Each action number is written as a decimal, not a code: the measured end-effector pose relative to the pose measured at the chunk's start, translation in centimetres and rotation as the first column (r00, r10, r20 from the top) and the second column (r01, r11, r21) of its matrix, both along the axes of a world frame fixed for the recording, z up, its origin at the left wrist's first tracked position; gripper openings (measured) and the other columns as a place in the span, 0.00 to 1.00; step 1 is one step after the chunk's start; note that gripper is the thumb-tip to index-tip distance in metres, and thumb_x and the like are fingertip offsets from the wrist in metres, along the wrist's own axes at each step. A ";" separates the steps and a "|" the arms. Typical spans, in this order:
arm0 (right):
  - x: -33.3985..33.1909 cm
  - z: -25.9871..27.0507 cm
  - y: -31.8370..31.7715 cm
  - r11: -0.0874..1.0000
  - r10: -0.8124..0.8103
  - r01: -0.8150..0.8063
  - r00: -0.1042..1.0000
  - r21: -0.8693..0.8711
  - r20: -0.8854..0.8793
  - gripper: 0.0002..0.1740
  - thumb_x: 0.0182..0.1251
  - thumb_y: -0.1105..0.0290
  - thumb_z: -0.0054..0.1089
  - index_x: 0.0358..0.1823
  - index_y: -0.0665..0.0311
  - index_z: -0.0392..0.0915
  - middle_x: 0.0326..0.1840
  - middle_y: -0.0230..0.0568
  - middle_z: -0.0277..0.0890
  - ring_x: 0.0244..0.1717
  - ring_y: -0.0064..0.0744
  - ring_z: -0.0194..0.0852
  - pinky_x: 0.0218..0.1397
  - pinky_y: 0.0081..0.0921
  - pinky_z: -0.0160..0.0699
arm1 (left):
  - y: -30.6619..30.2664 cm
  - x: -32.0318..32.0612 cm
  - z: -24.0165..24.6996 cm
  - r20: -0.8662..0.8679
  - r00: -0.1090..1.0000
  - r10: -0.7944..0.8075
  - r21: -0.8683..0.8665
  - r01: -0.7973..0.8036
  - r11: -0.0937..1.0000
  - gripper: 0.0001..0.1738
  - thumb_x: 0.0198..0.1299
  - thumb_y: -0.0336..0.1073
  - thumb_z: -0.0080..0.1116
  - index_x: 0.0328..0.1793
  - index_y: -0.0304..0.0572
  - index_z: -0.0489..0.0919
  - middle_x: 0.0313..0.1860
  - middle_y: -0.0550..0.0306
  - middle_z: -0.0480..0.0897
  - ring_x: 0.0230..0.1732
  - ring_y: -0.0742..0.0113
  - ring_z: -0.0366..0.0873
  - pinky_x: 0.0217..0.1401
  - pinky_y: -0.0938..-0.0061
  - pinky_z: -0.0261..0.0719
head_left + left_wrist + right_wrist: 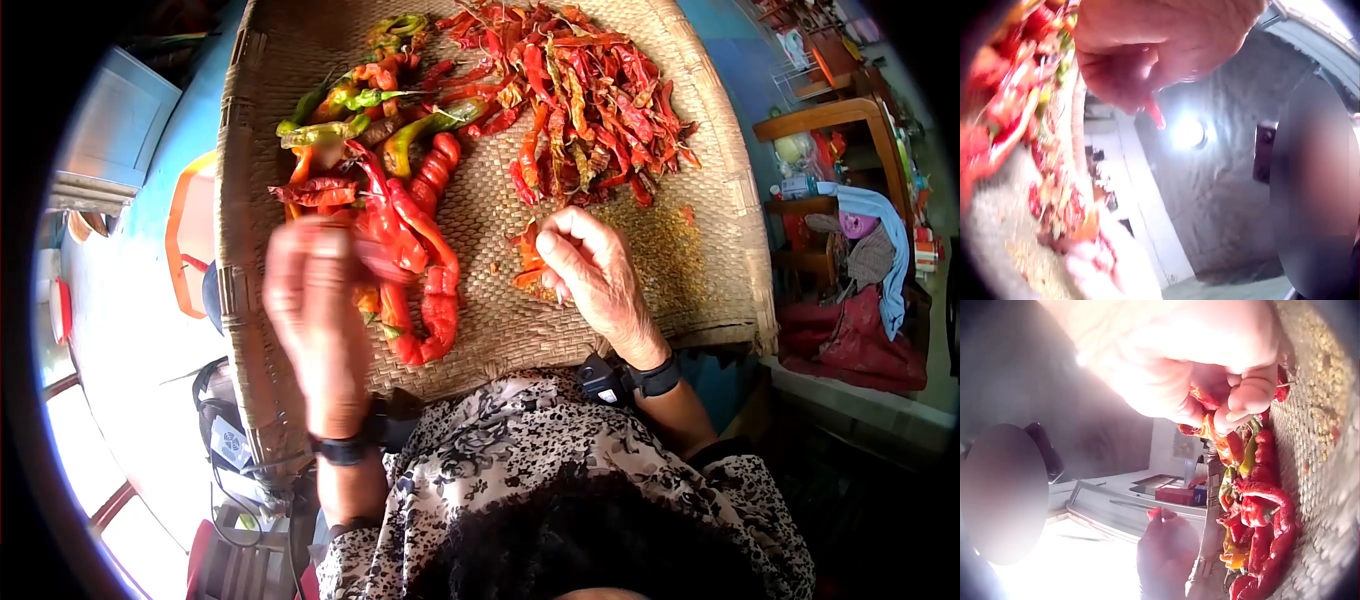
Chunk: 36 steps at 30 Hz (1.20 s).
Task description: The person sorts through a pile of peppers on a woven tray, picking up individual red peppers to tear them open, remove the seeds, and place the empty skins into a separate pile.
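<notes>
The left hand (318,300), blurred, is above the left side of the woven tray (490,225). Its fingers are curled, and a small red pepper piece (1157,116) sticks out of them in the left wrist view. The right hand (600,280) hovers over the tray's near middle, its thumb and fingers pinching an orange-red pepper (1226,445) that looks wrinkled. Glossy red peppers (438,310) lie beside the left hand, with green and yellow ones (420,135) farther up. Beyond the right hand is a heap of dried red peppers (600,100).
Loose yellow seeds (670,255) are scattered on the tray's right part. The tray's raised rim (236,200) runs along the left. A wooden chair with cloths (870,230) stands at the right, and an orange-edged object (190,240) is at the left.
</notes>
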State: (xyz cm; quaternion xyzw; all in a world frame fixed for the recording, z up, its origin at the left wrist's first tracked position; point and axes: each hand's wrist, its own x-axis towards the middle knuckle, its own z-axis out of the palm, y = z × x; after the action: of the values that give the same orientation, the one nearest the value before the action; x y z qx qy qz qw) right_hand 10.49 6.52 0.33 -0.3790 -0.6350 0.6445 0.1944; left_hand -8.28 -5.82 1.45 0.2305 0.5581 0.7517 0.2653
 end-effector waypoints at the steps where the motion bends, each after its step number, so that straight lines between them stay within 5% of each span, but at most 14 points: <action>1: 0.1 -0.1 0.1 1.000 0.001 -0.001 1.000 0.000 0.000 0.10 0.69 0.67 0.53 0.36 0.67 0.73 0.25 0.28 0.71 0.23 0.14 0.68 0.24 0.15 0.68 | -0.3 -1.5 0.7 -0.010 0.985 0.172 0.023 -0.172 0.985 0.08 0.66 0.39 0.53 0.42 0.42 0.75 0.30 0.62 0.77 0.27 0.76 0.73 0.31 0.83 0.71; 3: 0.1 -0.4 0.1 0.999 0.034 -0.034 0.999 0.008 -0.037 0.10 0.69 0.65 0.53 0.36 0.66 0.73 0.25 0.28 0.71 0.22 0.13 0.68 0.24 0.14 0.67 | -2.0 -5.9 0.3 0.048 0.954 0.294 0.170 -0.298 0.939 0.12 0.69 0.42 0.48 0.43 0.41 0.74 0.30 0.60 0.76 0.29 0.75 0.71 0.38 0.83 0.73; 7: -0.4 0.1 -0.4 0.995 0.031 -0.034 0.999 -0.099 -0.028 0.10 0.69 0.65 0.53 0.36 0.66 0.73 0.25 0.27 0.71 0.22 0.12 0.68 0.23 0.13 0.67 | -2.6 -8.8 1.6 0.573 0.730 0.372 0.250 -0.588 0.769 0.21 0.69 0.41 0.46 0.62 0.34 0.68 0.39 0.57 0.77 0.37 0.75 0.72 0.44 0.78 0.75; 9: -0.8 0.5 -0.6 0.993 0.024 -0.030 0.998 -0.114 -0.055 0.10 0.69 0.65 0.53 0.36 0.65 0.74 0.24 0.26 0.71 0.22 0.11 0.67 0.23 0.12 0.67 | -4.3 -10.2 -1.2 0.350 0.932 -0.095 0.313 -0.021 0.949 0.26 0.68 0.40 0.47 0.68 0.34 0.63 0.42 0.55 0.79 0.39 0.75 0.73 0.43 0.80 0.74; 10: -1.0 0.6 -0.7 0.993 0.026 -0.032 0.998 -0.115 -0.052 0.10 0.69 0.65 0.53 0.36 0.65 0.74 0.24 0.26 0.71 0.22 0.11 0.67 0.23 0.12 0.67 | -1.8 -6.1 0.7 0.308 0.940 0.149 0.142 -0.200 0.970 0.27 0.67 0.41 0.49 0.67 0.32 0.63 0.43 0.56 0.80 0.36 0.75 0.74 0.40 0.82 0.74; 13: -1.3 0.5 -0.7 0.996 0.035 -0.042 0.995 -0.075 -0.096 0.10 0.69 0.65 0.53 0.36 0.66 0.74 0.23 0.26 0.70 0.22 0.12 0.67 0.23 0.13 0.67 | -0.3 -0.1 1.1 0.051 0.970 -0.238 -0.159 0.244 0.957 0.19 0.61 0.36 0.58 0.57 0.38 0.75 0.41 0.60 0.80 0.33 0.78 0.74 0.37 0.80 0.75; 16: -1.4 -0.1 -0.6 0.997 0.071 -0.070 0.990 0.014 -0.124 0.10 0.69 0.66 0.54 0.36 0.66 0.74 0.23 0.26 0.70 0.22 0.12 0.67 0.24 0.13 0.66 | 1.1 3.6 -2.0 -0.161 0.901 -0.403 -0.196 0.371 0.908 0.12 0.54 0.28 0.65 0.46 0.39 0.80 0.40 0.61 0.78 0.29 0.79 0.68 0.31 0.83 0.71; 22: -0.8 -0.2 -1.1 0.995 0.099 -0.100 0.985 0.000 -0.142 0.10 0.69 0.66 0.54 0.42 0.67 0.76 0.25 0.27 0.73 0.25 0.14 0.70 0.26 0.13 0.69 | 1.4 3.6 -2.6 -0.236 0.915 -0.328 -0.167 0.294 0.941 0.04 0.57 0.24 0.61 0.37 0.37 0.78 0.35 0.61 0.78 0.31 0.77 0.72 0.36 0.83 0.72; 24: -0.3 0.0 -0.9 0.985 0.113 -0.129 0.985 -0.115 -0.134 0.13 0.71 0.64 0.51 0.47 0.66 0.75 0.32 0.29 0.74 0.28 0.14 0.71 0.27 0.11 0.70 | 0.5 2.5 -0.7 -0.009 0.965 -0.261 -0.124 0.258 0.958 0.02 0.59 0.24 0.59 0.37 0.37 0.78 0.35 0.62 0.78 0.33 0.78 0.73 0.38 0.82 0.73; 27: -0.4 -0.2 -0.7 0.979 0.153 -0.170 0.978 -0.111 -0.144 0.13 0.71 0.67 0.50 0.51 0.65 0.74 0.36 0.30 0.74 0.31 0.14 0.70 0.28 0.11 0.71 | -0.7 -0.6 0.3 -0.065 0.998 -0.006 0.060 0.010 0.998 0.01 0.61 0.28 0.57 0.38 0.42 0.79 0.33 0.64 0.80 0.32 0.78 0.74 0.34 0.85 0.71; 29: -0.7 -0.3 -1.0 0.982 0.147 -0.162 0.978 -0.095 -0.150 0.13 0.71 0.67 0.51 0.52 0.65 0.73 0.36 0.30 0.74 0.31 0.14 0.70 0.29 0.12 0.71 | -1.7 -3.2 1.3 0.134 0.944 0.302 0.118 -0.318 0.941 0.05 0.63 0.35 0.56 0.39 0.42 0.79 0.34 0.61 0.80 0.35 0.76 0.75 0.39 0.82 0.71; 32: -1.1 -0.4 -1.1 0.985 0.147 -0.158 0.979 -0.070 -0.138 0.15 0.70 0.69 0.53 0.55 0.65 0.71 0.37 0.31 0.74 0.32 0.15 0.71 0.33 0.13 0.73 | -2.8 -7.8 1.8 -0.049 0.932 0.358 0.181 -0.345 0.921 0.19 0.69 0.42 0.45 0.55 0.32 0.70 0.53 0.49 0.75 0.55 0.69 0.72 0.57 0.75 0.73; 33: -1.3 -0.4 -1.2 0.988 0.127 -0.140 0.978 -0.072 -0.164 0.15 0.69 0.70 0.53 0.55 0.66 0.71 0.37 0.31 0.73 0.34 0.16 0.72 0.35 0.13 0.74 | -3.7 -8.8 1.7 0.244 0.924 0.293 0.222 -0.347 0.911 0.25 0.70 0.42 0.44 0.64 0.28 0.63 0.60 0.45 0.71 0.61 0.65 0.70 0.65 0.71 0.69; 36: -2.0 -0.6 -1.6 0.990 0.081 -0.105 0.970 -0.094 -0.230 0.17 0.68 0.72 0.55 0.56 0.66 0.71 0.38 0.31 0.74 0.38 0.16 0.73 0.40 0.13 0.74 | -3.7 -8.8 0.4 0.373 0.877 0.304 0.213 -0.399 0.892 0.29 0.70 0.42 0.43 0.68 0.27 0.57 0.62 0.42 0.69 0.66 0.61 0.66 0.70 0.71 0.65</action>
State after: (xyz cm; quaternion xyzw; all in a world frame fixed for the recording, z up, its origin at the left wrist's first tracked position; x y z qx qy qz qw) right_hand 8.49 4.94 -0.25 -0.2828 -0.5909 0.7245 0.2144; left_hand -17.10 -9.56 1.90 0.0306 0.4250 0.8872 0.1766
